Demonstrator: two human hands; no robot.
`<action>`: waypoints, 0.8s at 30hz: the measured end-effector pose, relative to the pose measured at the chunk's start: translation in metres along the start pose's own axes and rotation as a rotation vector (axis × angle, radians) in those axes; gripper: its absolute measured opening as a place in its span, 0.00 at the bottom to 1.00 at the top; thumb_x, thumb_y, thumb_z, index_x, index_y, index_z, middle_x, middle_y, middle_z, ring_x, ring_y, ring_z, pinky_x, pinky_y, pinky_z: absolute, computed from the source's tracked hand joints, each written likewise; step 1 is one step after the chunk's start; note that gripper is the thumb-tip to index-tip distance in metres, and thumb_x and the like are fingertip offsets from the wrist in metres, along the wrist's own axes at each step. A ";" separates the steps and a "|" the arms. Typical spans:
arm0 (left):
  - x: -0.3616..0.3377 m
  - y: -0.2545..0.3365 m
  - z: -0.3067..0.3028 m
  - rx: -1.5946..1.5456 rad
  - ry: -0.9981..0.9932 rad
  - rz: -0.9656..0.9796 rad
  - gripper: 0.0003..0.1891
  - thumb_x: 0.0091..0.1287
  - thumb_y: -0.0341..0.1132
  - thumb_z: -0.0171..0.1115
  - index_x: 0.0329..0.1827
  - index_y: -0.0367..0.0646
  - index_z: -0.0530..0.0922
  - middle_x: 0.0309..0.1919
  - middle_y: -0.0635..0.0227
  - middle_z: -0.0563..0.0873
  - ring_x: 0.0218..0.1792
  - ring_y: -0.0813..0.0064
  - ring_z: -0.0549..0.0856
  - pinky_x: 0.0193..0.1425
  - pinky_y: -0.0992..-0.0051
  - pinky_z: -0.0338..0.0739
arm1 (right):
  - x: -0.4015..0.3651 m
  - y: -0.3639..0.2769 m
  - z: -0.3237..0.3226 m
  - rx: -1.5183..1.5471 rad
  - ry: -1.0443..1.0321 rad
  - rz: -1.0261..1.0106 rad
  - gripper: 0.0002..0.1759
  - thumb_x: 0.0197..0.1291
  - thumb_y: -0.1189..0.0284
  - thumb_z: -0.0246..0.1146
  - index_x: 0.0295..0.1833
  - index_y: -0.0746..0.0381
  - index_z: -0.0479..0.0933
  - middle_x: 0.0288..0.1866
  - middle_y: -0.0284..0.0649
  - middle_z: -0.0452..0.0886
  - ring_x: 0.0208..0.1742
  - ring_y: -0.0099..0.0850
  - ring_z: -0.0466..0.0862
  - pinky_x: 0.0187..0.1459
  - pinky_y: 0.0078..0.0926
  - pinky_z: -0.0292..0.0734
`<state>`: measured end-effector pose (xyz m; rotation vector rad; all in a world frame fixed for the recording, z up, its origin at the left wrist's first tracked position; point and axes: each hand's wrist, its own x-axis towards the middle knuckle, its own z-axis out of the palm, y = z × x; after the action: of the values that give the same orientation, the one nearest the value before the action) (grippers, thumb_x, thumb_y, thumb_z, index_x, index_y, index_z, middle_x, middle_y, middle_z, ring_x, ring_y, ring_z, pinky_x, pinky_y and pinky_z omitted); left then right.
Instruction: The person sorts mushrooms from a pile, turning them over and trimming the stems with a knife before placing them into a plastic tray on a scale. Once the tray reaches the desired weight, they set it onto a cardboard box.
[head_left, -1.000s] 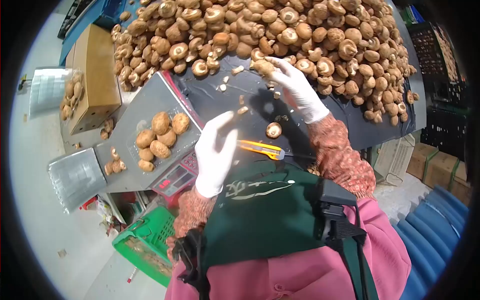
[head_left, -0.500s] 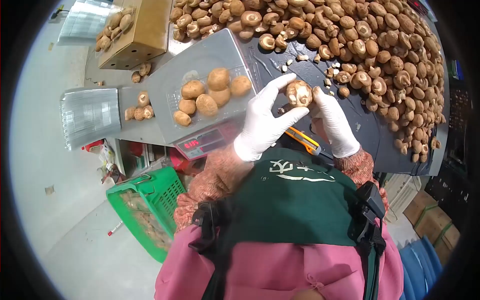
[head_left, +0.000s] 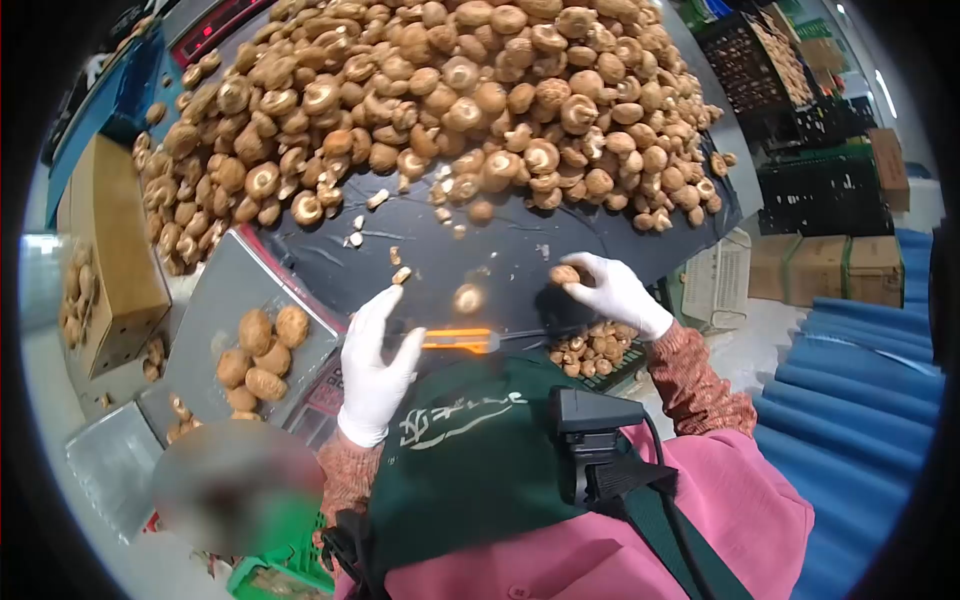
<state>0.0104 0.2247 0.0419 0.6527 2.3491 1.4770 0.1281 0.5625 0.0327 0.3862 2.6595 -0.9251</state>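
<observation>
- The mushroom [head_left: 565,273], small and round with a tan-brown cap, sits at the fingertips of the right hand [head_left: 615,292], above the near edge of the bench [head_left: 520,250].
- The right hand's grip is closed on the mushroom, with the fingers curled over it. The glove is thin, smooth and white, and the sleeve is a reddish patterned knit.
- The left hand [head_left: 375,352], gloved alike, has an open grip with the fingers extended and spread, and it holds nothing.
- The utility knife [head_left: 458,338], slim and orange, lies flat on the bench between the two hands. The left thumb is just beside its near end; whether they touch cannot be told.
- A loose mushroom [head_left: 467,297], blurred, lies just beyond the knife.
- The bench top is black, glossy and wrinkled, with pale stem offcuts [head_left: 400,274] scattered on it.
- A large heap of mushrooms [head_left: 450,100] covers the far side, showing brown caps and pale undersides.
- To the left, a grey scale platform [head_left: 210,300] carries a cluster of weighed mushrooms [head_left: 262,350], and a cardboard box [head_left: 105,240] stands beyond it.
- Below the right hand, a crate [head_left: 592,350] holds more mushrooms.
</observation>
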 end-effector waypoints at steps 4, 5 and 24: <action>0.005 -0.004 0.012 -0.024 -0.054 -0.009 0.24 0.63 0.23 0.66 0.64 0.35 0.77 0.60 0.55 0.82 0.62 0.62 0.82 0.66 0.69 0.75 | -0.018 0.026 -0.026 -0.711 -0.327 0.091 0.16 0.60 0.61 0.69 0.48 0.59 0.80 0.39 0.42 0.85 0.41 0.42 0.85 0.45 0.38 0.79; 0.006 -0.002 0.016 -0.054 -0.082 -0.057 0.24 0.63 0.23 0.66 0.64 0.35 0.77 0.60 0.55 0.82 0.61 0.62 0.82 0.64 0.70 0.76 | -0.012 0.028 -0.027 -0.647 -0.105 -0.005 0.15 0.59 0.62 0.70 0.47 0.58 0.80 0.39 0.41 0.85 0.41 0.41 0.84 0.45 0.37 0.78; 0.002 0.000 0.028 -0.005 -0.019 -0.137 0.20 0.66 0.29 0.68 0.61 0.37 0.80 0.57 0.53 0.85 0.59 0.56 0.83 0.65 0.64 0.76 | 0.171 -0.019 -0.068 0.554 0.571 -0.398 0.30 0.66 0.67 0.67 0.72 0.61 0.70 0.62 0.44 0.78 0.63 0.37 0.78 0.67 0.37 0.73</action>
<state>0.0218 0.2469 0.0297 0.4913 2.3249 1.4111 -0.0483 0.6174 0.0316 0.2645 2.9968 -1.9465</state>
